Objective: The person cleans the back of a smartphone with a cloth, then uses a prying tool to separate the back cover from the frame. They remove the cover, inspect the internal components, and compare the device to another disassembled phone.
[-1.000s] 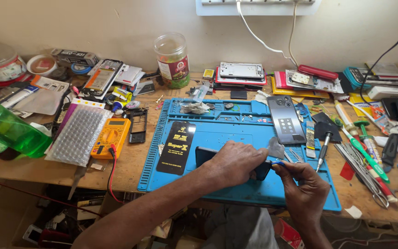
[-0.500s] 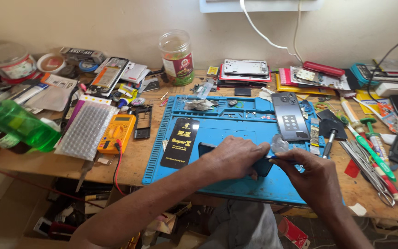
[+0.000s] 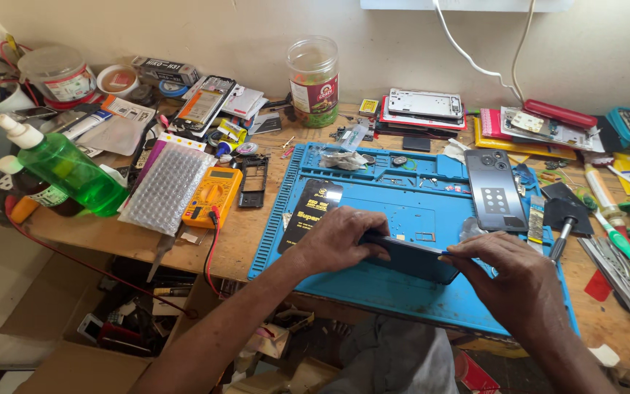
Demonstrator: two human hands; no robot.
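**K:** Over the blue work mat (image 3: 402, 211), near its front edge, both hands are on a dark phone (image 3: 410, 257). What's readable?

**R:** Not much of the phone itself. Only its long side edge and a strip of one face show; left hand (image 3: 340, 241) covers its left end, right hand (image 3: 508, 281) covers the right end. Can't tell which face is up.

**K:** Grip?

**R:** Left hand is curled over the left end, fingers wrapped along the top edge, grasping it. Right hand is pinching the right end, fingertips (image 3: 452, 255) on the edge. Phone sits between the two hands, tilted up on edge. Whether it touches the mat is hidden.

**K:** Anything in the right hand besides the phone?

**R:** Something pale and translucent (image 3: 470, 230) shows just behind the right fingers. Can't make out what it is or whether it's held.

**K:** Surroundings?

**R:** Black card (image 3: 308, 208) lies on the mat just behind the left hand, partly covered by it. Grey phone back cover (image 3: 494, 190) lies flat behind the right hand, apart from it. Yellow multimeter (image 3: 211, 195) is left of the mat, and the green spray bottle (image 3: 67, 168) further left. Tools at the right edge are cut off by the frame. Right forearm runs out of frame at the bottom.
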